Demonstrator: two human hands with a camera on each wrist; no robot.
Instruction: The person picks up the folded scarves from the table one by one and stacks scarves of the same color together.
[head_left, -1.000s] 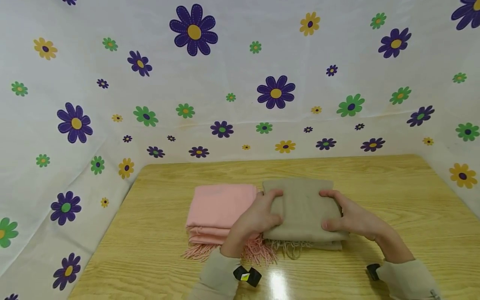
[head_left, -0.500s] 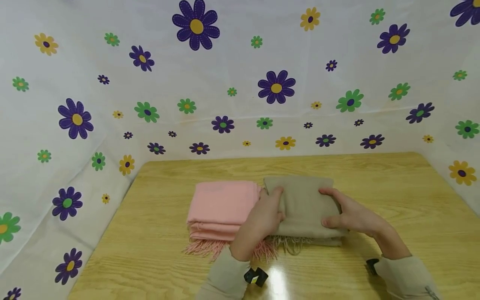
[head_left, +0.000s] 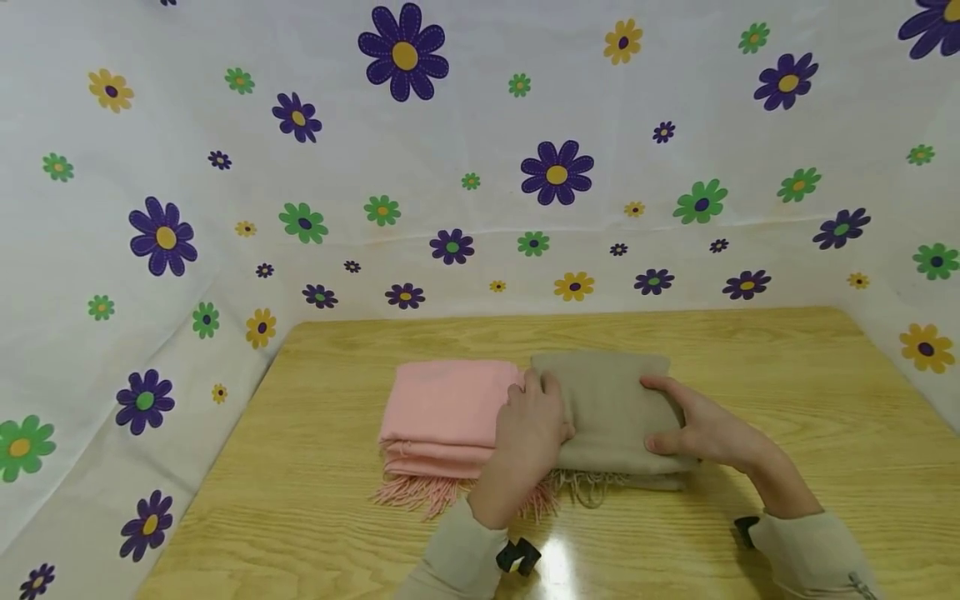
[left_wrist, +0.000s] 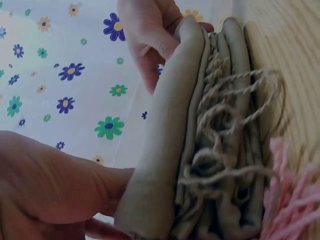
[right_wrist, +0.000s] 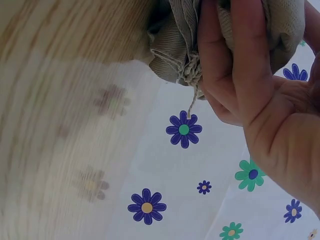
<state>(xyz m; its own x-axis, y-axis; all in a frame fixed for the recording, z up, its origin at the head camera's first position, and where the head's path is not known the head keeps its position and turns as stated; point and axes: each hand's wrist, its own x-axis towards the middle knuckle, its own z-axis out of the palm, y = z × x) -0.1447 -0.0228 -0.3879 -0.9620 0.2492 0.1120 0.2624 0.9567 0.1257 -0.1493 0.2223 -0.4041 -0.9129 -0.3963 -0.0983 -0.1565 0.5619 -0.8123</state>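
Observation:
A folded beige scarf (head_left: pixel 607 408) with twisted fringe along its near edge lies on the table. My left hand (head_left: pixel 531 421) is at its left edge, fingers bent down between it and the pink scarf, thumb on the beige cloth; the fingertips are hidden. My right hand (head_left: pixel 708 429) grips the right edge, thumb on top. In the right wrist view the fingers (right_wrist: pixel 250 55) curl around the beige layers. Close on the left lies a folded pink scarf (head_left: pixel 450 404), partly covered by my left hand and forearm, its fringe toward me.
The wooden table (head_left: pixel 315 467) extends on both sides of the scarves. A white cloth with printed flowers (head_left: pixel 480 133) hangs along the back and both sides. Black wrist straps (head_left: pixel 519 556) sit by the sleeves.
My left hand has shifted left on the beige scarf, its fingers going from the top to the gap beside the pink scarf. The right hand keeps its place. The head view has shifted slightly.

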